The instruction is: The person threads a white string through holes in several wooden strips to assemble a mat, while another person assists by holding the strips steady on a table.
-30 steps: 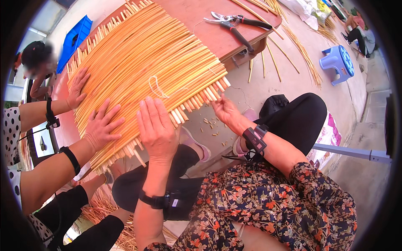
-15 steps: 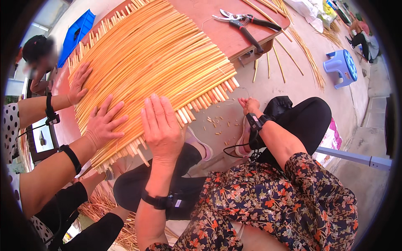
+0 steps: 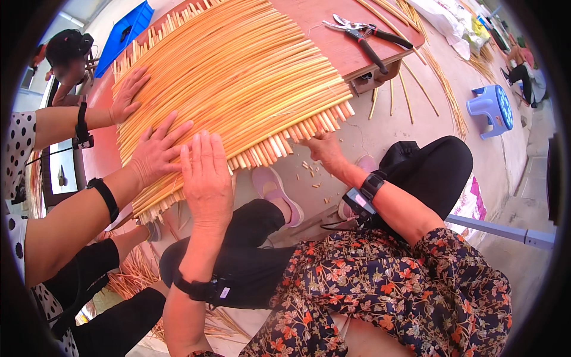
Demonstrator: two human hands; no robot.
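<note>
A mat of straw-coloured stalks [image 3: 238, 77], laid side by side, covers much of the table and juts past its near edge. My left hand [image 3: 205, 175] lies flat on the mat's near part, fingers stretched out together. At the cut stalk ends along the near right edge is my right hand [image 3: 328, 152], its fingers curled in against the ends. Those fingertips are partly hidden, and what they grip, if anything, does not show. A co-worker's two hands, one farther off [image 3: 132, 95] and one beside my left hand [image 3: 157, 150], press on the mat with fingers spread.
Pruning shears [image 3: 364, 37] lie on the reddish table [image 3: 309, 18], right of the mat. A blue crate [image 3: 126, 37] stands at the far left. Loose stalks [image 3: 437, 77] and a blue stool [image 3: 491, 110] are to the right. Cut bits [image 3: 312, 172] litter the floor by my feet.
My right hand has moved up and left to the stalk ends. My left hand has shifted left on the mat. The whole view has swung slightly.
</note>
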